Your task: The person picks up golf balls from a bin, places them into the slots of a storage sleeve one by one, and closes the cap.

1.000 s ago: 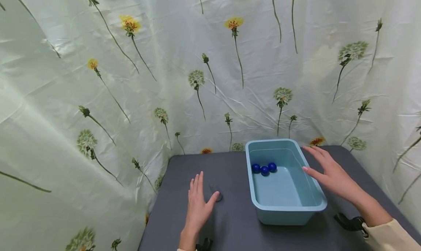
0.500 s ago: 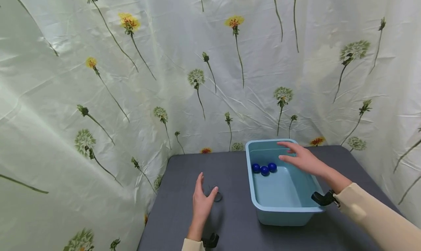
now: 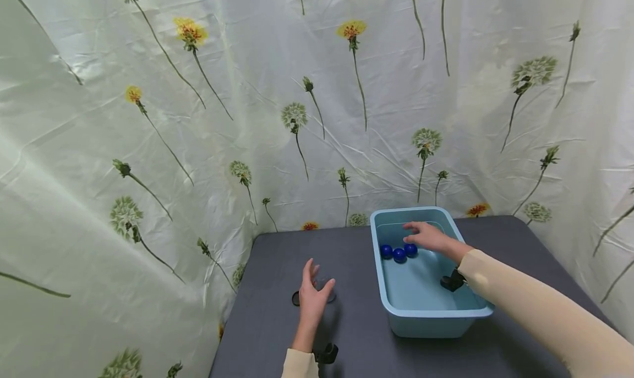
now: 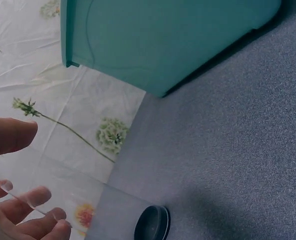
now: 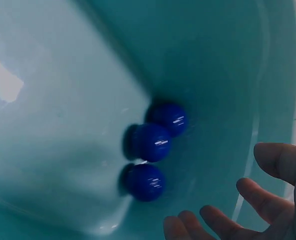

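The left hand (image 3: pixel 311 302) is unclenched and grips nothing, its fingers loosely bent on one side of a clear container (image 4: pixel 113 210) and its thumb on the other; whether the fingertips touch the wall cannot be told. In the head view the container stands just beside that hand at 2 o'clock, its dark base (image 4: pixel 151 223) on the grey worktop (image 3: pixel 356 268). A dark ring (image 3: pixel 295 298) shows at the hand's 9 o'clock, partly hidden. The right hand (image 3: pixel 427 239), fingers apart and holding nothing, reaches inside a blue bin (image 3: pixel 431 314) at the left hand's 3 o'clock. Three blue balls (image 5: pixel 150 142) sit close together on the bin's floor, at the right hand's 8 o'clock and apart from it. A flowered curtain (image 3: pixel 297 59) hangs beyond at 12 o'clock.
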`<action>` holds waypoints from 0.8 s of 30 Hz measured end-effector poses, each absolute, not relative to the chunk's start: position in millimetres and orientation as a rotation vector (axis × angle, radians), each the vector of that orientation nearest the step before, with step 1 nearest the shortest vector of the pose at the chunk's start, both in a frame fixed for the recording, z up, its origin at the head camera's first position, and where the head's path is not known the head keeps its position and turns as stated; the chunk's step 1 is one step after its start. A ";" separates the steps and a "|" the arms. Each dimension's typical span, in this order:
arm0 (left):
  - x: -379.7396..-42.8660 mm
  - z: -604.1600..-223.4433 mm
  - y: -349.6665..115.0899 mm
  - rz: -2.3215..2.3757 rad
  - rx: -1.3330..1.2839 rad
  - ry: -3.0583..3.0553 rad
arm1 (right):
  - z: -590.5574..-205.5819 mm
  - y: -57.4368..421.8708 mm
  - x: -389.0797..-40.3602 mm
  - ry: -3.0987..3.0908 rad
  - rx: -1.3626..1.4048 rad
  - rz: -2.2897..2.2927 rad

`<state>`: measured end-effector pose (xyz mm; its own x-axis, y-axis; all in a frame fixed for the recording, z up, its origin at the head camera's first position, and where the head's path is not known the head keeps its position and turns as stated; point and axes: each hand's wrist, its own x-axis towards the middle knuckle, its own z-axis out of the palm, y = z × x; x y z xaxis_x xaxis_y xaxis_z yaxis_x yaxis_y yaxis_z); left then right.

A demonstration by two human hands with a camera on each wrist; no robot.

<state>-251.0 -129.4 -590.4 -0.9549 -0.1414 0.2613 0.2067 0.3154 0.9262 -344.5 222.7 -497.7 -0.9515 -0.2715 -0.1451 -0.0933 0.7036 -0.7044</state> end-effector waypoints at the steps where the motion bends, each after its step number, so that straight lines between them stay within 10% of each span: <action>1: -251.4 -590.3 -129.4 -1.685 -0.061 -2.293 | -501.7 221.5 -347.2 2.674 -0.275 -1.070; 24: -252.0 -615.0 -129.8 -1.724 -0.160 -2.448 | -550.0 224.4 -375.8 2.507 -0.087 -0.844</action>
<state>-252.0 -129.8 -615.0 -0.9840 0.0045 0.1779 0.1690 0.3366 0.9263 -375.8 224.4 -550.0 -0.8782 -0.2096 -0.4299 0.0930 0.8069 -0.5834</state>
